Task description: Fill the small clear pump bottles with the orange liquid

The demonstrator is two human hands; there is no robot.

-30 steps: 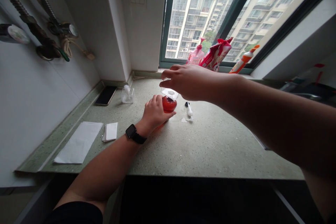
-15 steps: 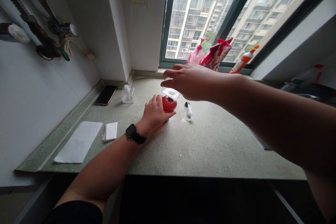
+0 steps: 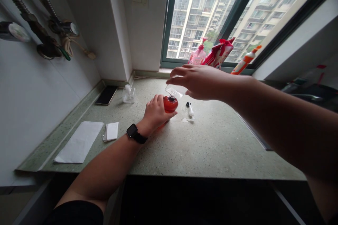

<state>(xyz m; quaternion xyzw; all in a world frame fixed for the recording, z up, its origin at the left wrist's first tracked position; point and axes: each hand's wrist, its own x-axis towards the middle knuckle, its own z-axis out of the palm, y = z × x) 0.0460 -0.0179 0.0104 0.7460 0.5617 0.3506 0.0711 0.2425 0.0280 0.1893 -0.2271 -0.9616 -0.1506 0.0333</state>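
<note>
Left hand (image 3: 157, 109) curled round red bottle (image 3: 170, 104), steadying it on speckled surface (image 3: 211, 147); right hand (image 3: 203, 84) pinches clear plastic piece (image 3: 174, 90) just above.

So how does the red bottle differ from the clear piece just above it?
The red bottle looks rounded and deep red, while the clear plastic piece is colourless with straighter edges. The bottle sits lower, wrapped by the left hand, while the piece tilts above it, under the right hand. They share one spot: the piece is right at the bottle's top, though whether they touch is hard to tell.
</note>
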